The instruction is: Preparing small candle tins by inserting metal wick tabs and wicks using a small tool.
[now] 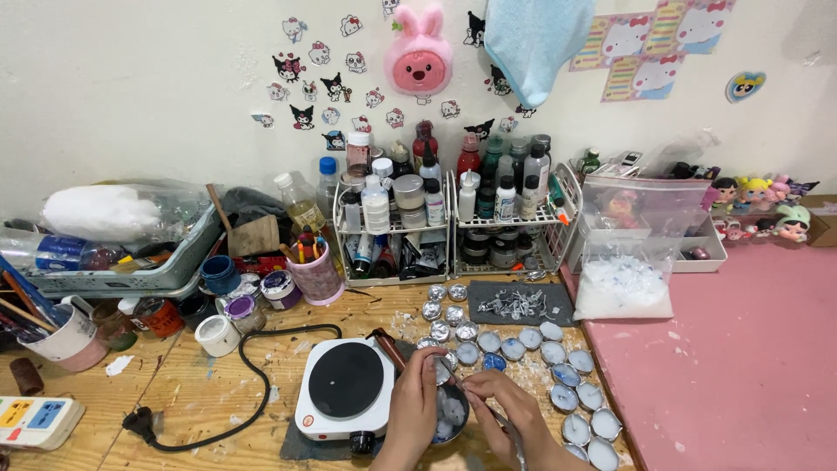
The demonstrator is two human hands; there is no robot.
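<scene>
left hand (417, 410) fingers curled round small steel pot (449, 410) | just right of white round hotplate (346, 386) | right hand (506, 406) pinching thin metal tool (514, 436), touching pot's right rim

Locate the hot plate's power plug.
Head view, lower left: the black plug lies unplugged on the wooden table, left of the white hot plate and right of the power strip.

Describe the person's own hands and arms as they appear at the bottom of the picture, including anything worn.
Both hands are bare: the left hand and the right hand wear no gloves, and no rings or bracelets can be made out. The forearms that show are bare too, with no sleeve down to the picture's lower edge. No watch, band or marking shows on either wrist. The nails look short and plain, though they are too small to tell for sure.
</scene>
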